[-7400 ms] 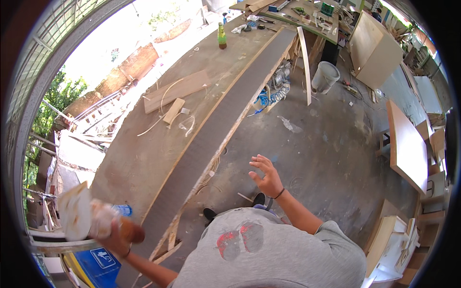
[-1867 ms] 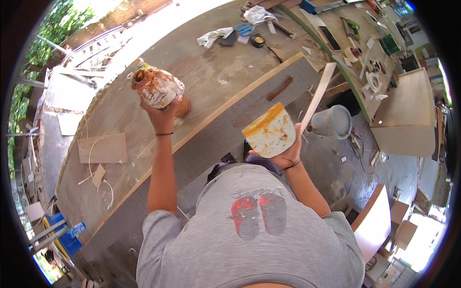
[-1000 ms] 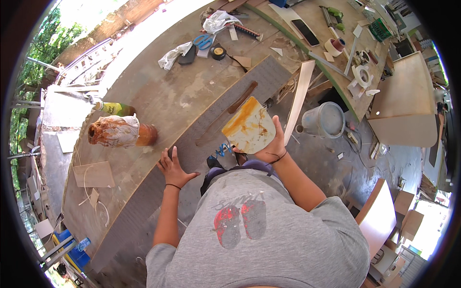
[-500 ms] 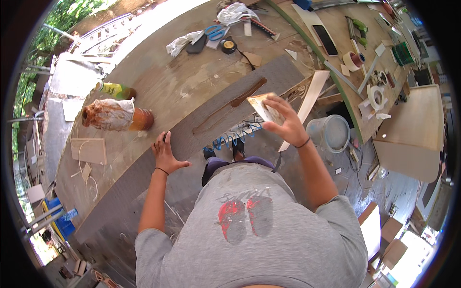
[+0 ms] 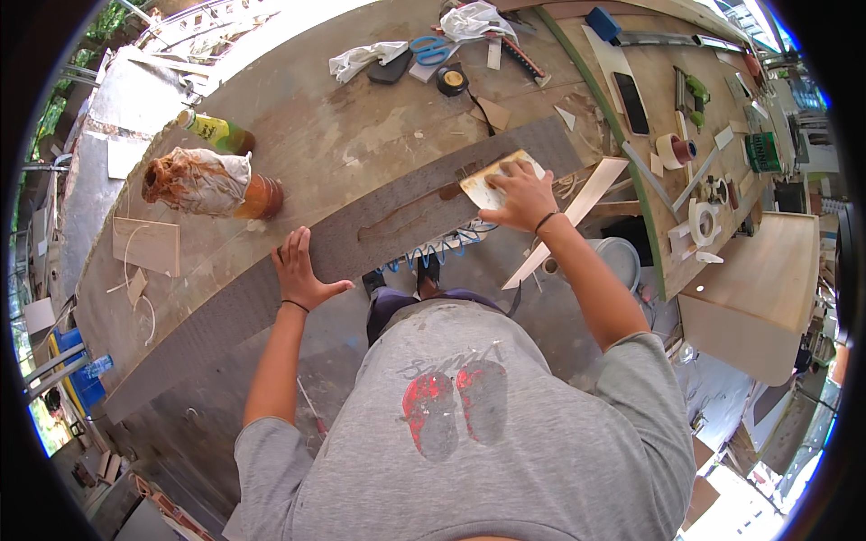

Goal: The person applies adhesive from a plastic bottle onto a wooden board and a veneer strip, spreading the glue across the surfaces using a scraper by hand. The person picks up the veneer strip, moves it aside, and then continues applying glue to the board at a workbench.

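**Spreader pressed to a long grey board, other hand flat beside it**

The right hand (image 5: 521, 194), in the upper centre of the frame, grasps a flat yellowish spreader (image 5: 494, 180) and presses it against the long grey board (image 5: 361, 239) that runs diagonally from lower left to upper right. A dark brown streak of glue (image 5: 410, 209) lies on the board just left of the spreader. The left hand (image 5: 300, 270) holds nothing; it lies flat with fingers spread on the same board, left of centre and well apart from the spreader.

On the workbench (image 5: 361, 135) behind the board, in the upper left, a brown container wrapped in a stained cloth (image 5: 212, 183) lies on its side, with a green bottle (image 5: 216, 133) just above it. Blue-handled scissors (image 5: 433, 47), a white rag (image 5: 361, 59) and a tape measure (image 5: 451, 79) sit near the top edge. A grey bucket (image 5: 622, 261) stands on the floor at right, below the right forearm.
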Action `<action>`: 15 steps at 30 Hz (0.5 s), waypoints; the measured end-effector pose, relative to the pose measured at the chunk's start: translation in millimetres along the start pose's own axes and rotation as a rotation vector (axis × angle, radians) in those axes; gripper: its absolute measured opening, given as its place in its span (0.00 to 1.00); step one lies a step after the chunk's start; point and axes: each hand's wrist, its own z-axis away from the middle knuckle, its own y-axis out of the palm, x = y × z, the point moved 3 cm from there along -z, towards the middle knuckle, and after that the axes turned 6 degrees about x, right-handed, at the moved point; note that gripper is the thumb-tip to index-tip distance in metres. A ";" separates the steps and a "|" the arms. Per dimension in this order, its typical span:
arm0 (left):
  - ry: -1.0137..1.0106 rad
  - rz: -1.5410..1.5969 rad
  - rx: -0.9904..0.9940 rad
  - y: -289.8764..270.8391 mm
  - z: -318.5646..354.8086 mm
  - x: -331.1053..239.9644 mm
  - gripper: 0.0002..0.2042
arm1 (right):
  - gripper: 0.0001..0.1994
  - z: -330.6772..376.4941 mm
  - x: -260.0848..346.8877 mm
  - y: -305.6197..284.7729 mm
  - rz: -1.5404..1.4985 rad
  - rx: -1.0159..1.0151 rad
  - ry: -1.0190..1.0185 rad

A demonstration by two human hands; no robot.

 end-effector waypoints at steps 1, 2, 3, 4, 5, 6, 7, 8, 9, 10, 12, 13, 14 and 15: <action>-0.005 0.000 0.015 -1.2 -0.3 -1.0 0.64 | 0.34 1.8 -1.5 -7.5 0.008 -0.002 -0.002; -0.011 0.000 0.029 -1.3 -0.3 -1.9 0.64 | 0.34 3.4 -3.3 -11.7 0.005 0.088 -0.011; -0.011 0.003 0.025 -2.1 -0.3 -2.1 0.64 | 0.34 5.4 -6.9 -13.7 0.001 0.177 -0.017; -0.014 -0.001 0.029 -2.4 0.2 -1.7 0.64 | 0.33 5.1 -14.5 -17.8 -0.062 0.148 -0.036; -0.016 -0.005 0.033 -2.6 0.6 -1.2 0.64 | 0.32 -0.2 -24.7 -16.8 -0.136 0.054 -0.027; -0.017 -0.001 0.029 -3.1 -0.1 -1.2 0.64 | 0.32 -4.0 -31.6 -21.6 -0.137 -0.014 0.002; -0.007 -0.002 0.022 -3.9 -0.9 -1.4 0.64 | 0.31 -8.1 -37.8 -26.5 -0.139 -0.081 0.030; 0.002 -0.003 0.015 -3.8 -1.4 -2.1 0.63 | 0.31 -14.6 -44.2 -26.8 -0.134 -0.082 0.031; 0.007 -0.002 0.015 -4.1 -1.4 -1.9 0.63 | 0.32 -20.5 -51.1 -23.9 -0.084 -0.123 0.055; 0.020 -0.021 0.006 -4.2 -2.5 -1.6 0.63 | 0.32 -26.0 -57.0 -19.8 -0.036 -0.165 0.080; 0.037 -0.039 -0.002 -4.9 -2.9 -2.4 0.63 | 0.33 -33.5 -63.2 -8.7 -0.053 -0.182 0.068; 0.024 -0.029 0.012 -5.5 -2.3 -2.6 0.62 | 0.34 -35.2 -65.8 -5.6 -0.069 -0.195 0.051; 0.012 -0.019 0.026 -5.7 -3.4 -2.5 0.62 | 0.34 -35.9 -68.8 -2.2 -0.068 -0.195 0.055; 0.010 -0.017 0.029 -5.5 -2.7 -2.6 0.62 | 0.34 -34.9 -64.7 -1.8 -0.077 -0.181 0.041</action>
